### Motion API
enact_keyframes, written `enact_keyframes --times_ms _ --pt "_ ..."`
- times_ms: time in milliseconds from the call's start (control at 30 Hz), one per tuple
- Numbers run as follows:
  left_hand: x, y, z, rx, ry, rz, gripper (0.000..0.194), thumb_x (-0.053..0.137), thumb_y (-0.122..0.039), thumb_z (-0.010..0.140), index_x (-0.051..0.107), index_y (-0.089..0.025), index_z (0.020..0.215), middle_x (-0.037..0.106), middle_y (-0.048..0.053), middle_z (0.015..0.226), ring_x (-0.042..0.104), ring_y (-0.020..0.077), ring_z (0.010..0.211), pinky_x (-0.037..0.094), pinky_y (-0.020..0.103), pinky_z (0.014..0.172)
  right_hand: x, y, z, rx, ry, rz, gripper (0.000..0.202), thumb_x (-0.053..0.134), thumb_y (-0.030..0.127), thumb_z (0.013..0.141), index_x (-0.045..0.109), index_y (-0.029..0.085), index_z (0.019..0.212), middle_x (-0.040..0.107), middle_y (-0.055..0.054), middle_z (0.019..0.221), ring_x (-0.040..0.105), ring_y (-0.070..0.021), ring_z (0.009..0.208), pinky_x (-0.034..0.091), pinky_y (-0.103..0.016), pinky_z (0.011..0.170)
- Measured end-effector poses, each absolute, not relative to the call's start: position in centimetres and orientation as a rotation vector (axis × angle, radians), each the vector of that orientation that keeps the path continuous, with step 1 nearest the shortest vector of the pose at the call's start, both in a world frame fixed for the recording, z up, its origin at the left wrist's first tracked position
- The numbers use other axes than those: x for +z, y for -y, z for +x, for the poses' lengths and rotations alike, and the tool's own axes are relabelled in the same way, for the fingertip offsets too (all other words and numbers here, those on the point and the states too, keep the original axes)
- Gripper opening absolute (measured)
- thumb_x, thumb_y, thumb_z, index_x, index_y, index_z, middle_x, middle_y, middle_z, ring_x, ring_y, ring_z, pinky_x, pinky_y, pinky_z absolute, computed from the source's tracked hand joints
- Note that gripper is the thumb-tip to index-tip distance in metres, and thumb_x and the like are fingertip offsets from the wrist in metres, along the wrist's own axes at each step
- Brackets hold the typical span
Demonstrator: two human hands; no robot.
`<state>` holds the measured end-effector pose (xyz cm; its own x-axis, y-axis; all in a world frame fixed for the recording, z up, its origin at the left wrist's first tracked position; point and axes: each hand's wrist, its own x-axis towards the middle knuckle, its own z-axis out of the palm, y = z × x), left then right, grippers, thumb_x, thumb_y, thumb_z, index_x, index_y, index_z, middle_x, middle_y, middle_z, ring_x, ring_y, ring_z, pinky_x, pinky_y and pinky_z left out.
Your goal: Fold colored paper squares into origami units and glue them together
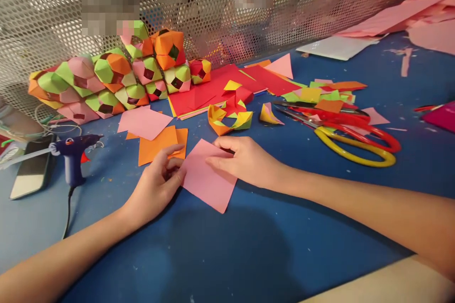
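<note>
A pink square of paper (209,180) lies between my hands, flat and unfolded, one corner pointing towards me. My right hand (245,158) pinches its upper right edge, thumb on top and the index finger at the far side. At the left corner, my left hand (159,180) is curled with thumb and fingers closed on the paper. Orange paper squares (156,147) lie just beyond my left fingers, partly under another pink sheet (144,120). Past my right hand sits a partly joined ring of folded yellow, orange and green paper (227,123), with a small folded yellow piece (270,114) beside it.
Several folded paper balls (113,73) are stacked against a perforated metal screen (284,19). A blue glue gun (74,154) stands at left by a phone (30,170). Scissors with yellow and red handles (355,147) lie right, near paper scraps (320,94). Red sheets (213,87) lie behind.
</note>
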<state>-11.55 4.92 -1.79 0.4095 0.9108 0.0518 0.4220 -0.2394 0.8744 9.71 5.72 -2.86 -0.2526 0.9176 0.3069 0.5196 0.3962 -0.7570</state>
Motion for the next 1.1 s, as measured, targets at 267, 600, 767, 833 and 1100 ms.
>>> enact_keyframes --times_ms 267,600,767,833,1100 --pt "-2.0 -5.0 -12.1 0.654 -1.271 2.305 0.032 0.049 -0.016 0.083 0.049 -0.023 0.114 0.062 -0.001 0.083 0.057 0.0112 0.071 0.047 0.023 0.066 -3.7 -5.4 10.2 0.274 2.162 -0.929 0.006 0.058 0.019 0.081 0.060 0.018 0.087 0.063 -0.004 0.088 0.057 -0.0175 0.085 0.044 -0.032 0.078" --pt "-2.0 -5.0 -12.2 0.584 -1.210 2.373 0.028 0.050 -0.016 0.084 0.054 -0.022 0.111 0.063 -0.001 0.084 0.059 0.0116 0.073 0.047 0.022 0.066 -2.7 -4.9 13.0 -0.044 2.487 -0.625 0.020 0.045 0.012 0.088 0.060 0.022 0.079 0.067 -0.004 0.091 0.058 -0.0174 0.086 0.045 -0.034 0.073" --pt "-1.9 -4.8 -12.2 0.577 -1.196 2.411 0.026 0.049 -0.018 0.084 0.056 -0.021 0.110 0.062 0.001 0.084 0.059 0.0129 0.077 0.048 0.023 0.068 -2.0 -4.0 13.0 -0.187 2.619 -0.597 0.025 0.042 0.013 0.089 0.061 0.023 0.075 0.067 -0.003 0.090 0.058 -0.0173 0.084 0.044 -0.034 0.069" --pt "-1.9 -4.8 -12.2 0.564 -1.187 2.424 0.026 0.049 -0.018 0.084 0.056 -0.021 0.109 0.062 0.001 0.085 0.059 0.0131 0.078 0.048 0.023 0.068 -1.7 -3.5 12.6 -0.217 2.650 -0.552 0.029 0.040 0.013 0.090 0.061 0.022 0.073 0.067 -0.003 0.084 0.057 -0.0166 0.080 0.043 -0.034 0.067" --pt "-1.9 -5.1 -12.3 0.548 -1.155 2.377 0.029 0.049 -0.012 0.082 0.056 -0.020 0.109 0.062 0.000 0.084 0.058 0.0118 0.076 0.047 0.023 0.067 -0.9 -2.0 12.2 -0.180 2.826 -0.508 0.033 0.039 0.010 0.091 0.059 0.020 0.066 0.058 -0.003 0.071 0.046 -0.0142 0.064 0.039 -0.032 0.064"
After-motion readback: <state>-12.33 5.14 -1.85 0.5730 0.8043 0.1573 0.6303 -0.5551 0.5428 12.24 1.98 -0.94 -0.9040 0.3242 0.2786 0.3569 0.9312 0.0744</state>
